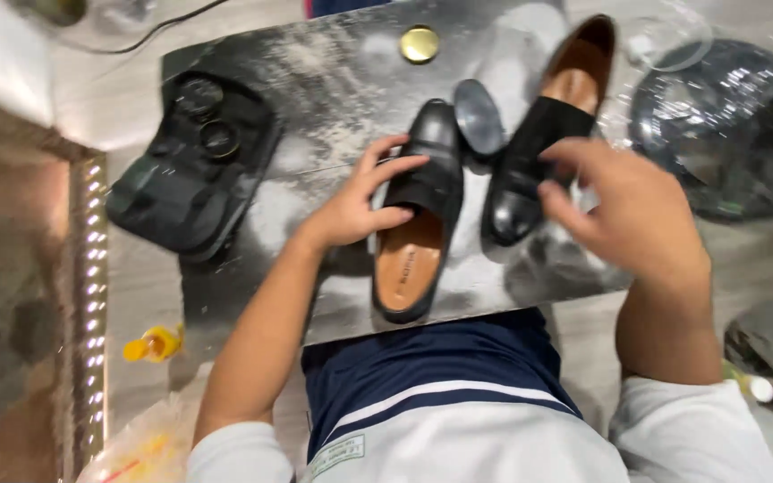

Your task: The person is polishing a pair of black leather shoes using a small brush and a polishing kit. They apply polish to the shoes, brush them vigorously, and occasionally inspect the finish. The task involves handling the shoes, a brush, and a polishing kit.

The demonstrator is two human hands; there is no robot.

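Two black slip-on shoes with tan insoles lie on a dark, dust-streaked board (pixel 333 80) in front of me. My left hand (pixel 364 201) grips the near shoe (pixel 418 224) by its side and strap, toe pointing away. The second shoe (pixel 539 134) lies to the right, toe toward me. My right hand (pixel 624 210) hovers over its toe, fingers apart, blurred; I cannot tell if it touches. A round black lid (pixel 479 116) rests between the shoes.
A black pouch (pixel 190 170) with round tins lies at the board's left. A brass-coloured tin (pixel 420 43) sits at the far edge. Clear plastic wrap and a dark round object (pixel 717 107) are on the right. A yellow bottle (pixel 154 344) lies on the floor.
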